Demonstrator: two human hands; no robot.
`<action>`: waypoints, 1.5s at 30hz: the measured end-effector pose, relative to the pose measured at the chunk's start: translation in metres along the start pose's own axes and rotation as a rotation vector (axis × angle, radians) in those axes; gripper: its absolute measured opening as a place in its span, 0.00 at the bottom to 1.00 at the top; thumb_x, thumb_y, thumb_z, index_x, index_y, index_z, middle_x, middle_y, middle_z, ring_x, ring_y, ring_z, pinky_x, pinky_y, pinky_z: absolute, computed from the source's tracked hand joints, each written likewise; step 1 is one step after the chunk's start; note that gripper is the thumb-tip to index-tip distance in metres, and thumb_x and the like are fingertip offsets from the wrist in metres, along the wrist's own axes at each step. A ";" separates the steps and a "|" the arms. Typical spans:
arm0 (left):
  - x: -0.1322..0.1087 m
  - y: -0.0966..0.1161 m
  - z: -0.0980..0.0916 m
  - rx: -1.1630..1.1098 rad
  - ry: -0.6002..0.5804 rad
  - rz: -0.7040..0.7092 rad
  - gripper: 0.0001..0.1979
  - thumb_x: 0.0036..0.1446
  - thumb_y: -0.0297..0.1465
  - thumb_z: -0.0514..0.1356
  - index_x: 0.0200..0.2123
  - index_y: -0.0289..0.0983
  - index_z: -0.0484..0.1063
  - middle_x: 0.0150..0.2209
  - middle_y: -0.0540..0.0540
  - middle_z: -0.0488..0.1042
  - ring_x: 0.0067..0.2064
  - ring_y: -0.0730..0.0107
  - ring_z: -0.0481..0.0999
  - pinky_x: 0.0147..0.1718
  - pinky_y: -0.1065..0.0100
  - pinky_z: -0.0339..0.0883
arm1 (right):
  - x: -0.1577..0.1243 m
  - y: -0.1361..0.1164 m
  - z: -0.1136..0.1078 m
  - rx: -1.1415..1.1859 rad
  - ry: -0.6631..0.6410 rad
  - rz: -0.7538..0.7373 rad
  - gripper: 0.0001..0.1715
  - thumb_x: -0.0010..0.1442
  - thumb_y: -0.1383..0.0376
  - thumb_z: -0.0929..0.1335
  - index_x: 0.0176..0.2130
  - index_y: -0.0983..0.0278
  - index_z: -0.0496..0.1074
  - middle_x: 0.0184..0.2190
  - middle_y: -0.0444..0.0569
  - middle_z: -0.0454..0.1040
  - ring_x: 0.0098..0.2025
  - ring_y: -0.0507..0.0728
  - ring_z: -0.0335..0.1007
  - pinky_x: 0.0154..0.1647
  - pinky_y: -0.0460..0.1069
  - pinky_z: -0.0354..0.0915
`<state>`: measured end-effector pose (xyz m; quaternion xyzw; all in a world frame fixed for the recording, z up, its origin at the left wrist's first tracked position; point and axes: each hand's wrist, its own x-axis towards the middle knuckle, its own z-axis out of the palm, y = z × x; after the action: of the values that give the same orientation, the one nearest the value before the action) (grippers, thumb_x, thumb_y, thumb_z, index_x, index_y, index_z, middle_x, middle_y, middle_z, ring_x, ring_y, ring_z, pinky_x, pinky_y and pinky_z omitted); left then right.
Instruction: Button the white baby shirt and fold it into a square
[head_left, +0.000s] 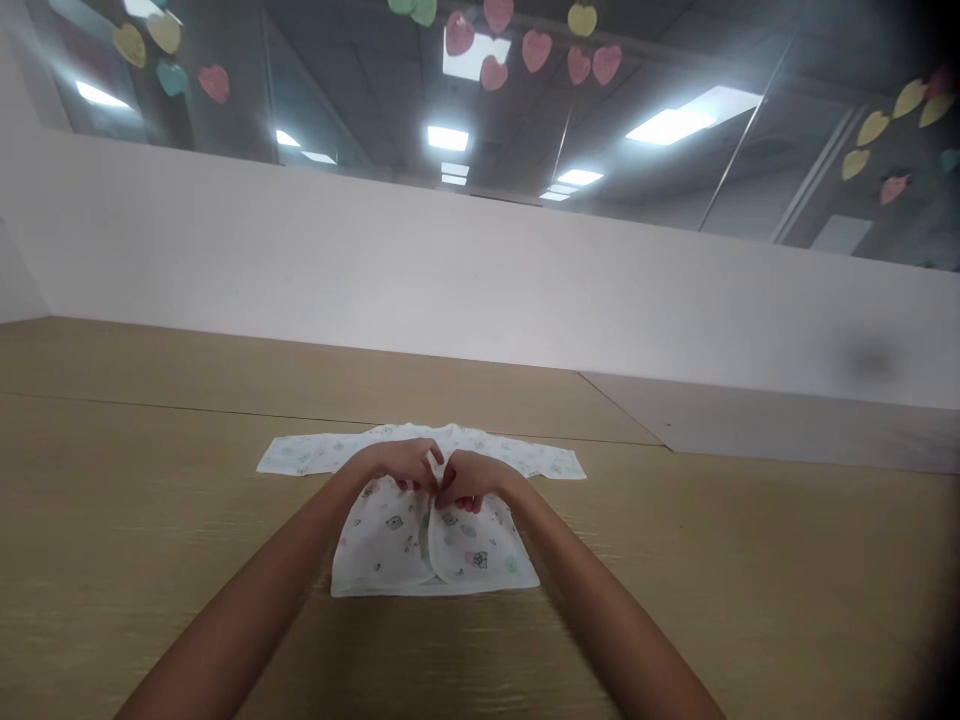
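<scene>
A small white baby shirt (pixel 480 555) with a print of little animals lies spread on the table, its sleeves stretched out to both sides and its neckline away from me. The front opening runs down the middle, with rounded corners at the hem. At the upper part of this opening, my left hand (pixel 409 462) has its fingers bent and closed on the left edge of the cloth. My right hand (pixel 469 477) meets it there, pinching the right edge of the front. The fingertips of both hands nearly touch, and any fastener between them is hidden.
The wooden table (pixel 150 560) reaches to a low white wall (pixel 337 265), with a seam across its far part. Above the wall is a glass panel (pixel 360 110) with ceiling lights showing in it and paper hearts (pixel 536 50) stuck on.
</scene>
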<state>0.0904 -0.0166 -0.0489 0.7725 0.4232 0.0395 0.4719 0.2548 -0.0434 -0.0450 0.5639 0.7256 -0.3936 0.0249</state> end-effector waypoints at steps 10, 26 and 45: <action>0.040 -0.032 0.009 -0.091 0.698 0.054 0.11 0.52 0.32 0.51 0.38 0.36 0.68 0.37 0.46 0.73 0.30 0.73 0.71 0.27 0.72 0.65 | 0.039 0.010 0.002 0.069 0.697 -0.007 0.13 0.56 0.60 0.63 0.29 0.68 0.71 0.24 0.49 0.72 0.27 0.51 0.69 0.29 0.44 0.61; 0.060 -0.045 0.038 0.345 0.784 -0.022 0.14 0.58 0.34 0.50 0.43 0.39 0.71 0.42 0.43 0.71 0.42 0.62 0.70 0.39 0.67 0.60 | 0.071 0.038 0.012 0.345 0.852 0.093 0.10 0.49 0.68 0.61 0.25 0.68 0.70 0.23 0.46 0.69 0.28 0.52 0.65 0.25 0.41 0.57; 0.064 -0.054 0.030 0.030 0.801 0.061 0.09 0.54 0.32 0.55 0.35 0.37 0.73 0.34 0.47 0.76 0.37 0.69 0.73 0.39 0.70 0.62 | 0.071 0.043 0.014 0.508 0.591 -0.118 0.08 0.52 0.66 0.64 0.31 0.68 0.70 0.13 0.38 0.59 0.14 0.46 0.52 0.15 0.41 0.52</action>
<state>0.1119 0.0174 -0.1285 0.7148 0.5512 0.3453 0.2570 0.2591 0.0072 -0.1120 0.5984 0.6121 -0.3823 -0.3480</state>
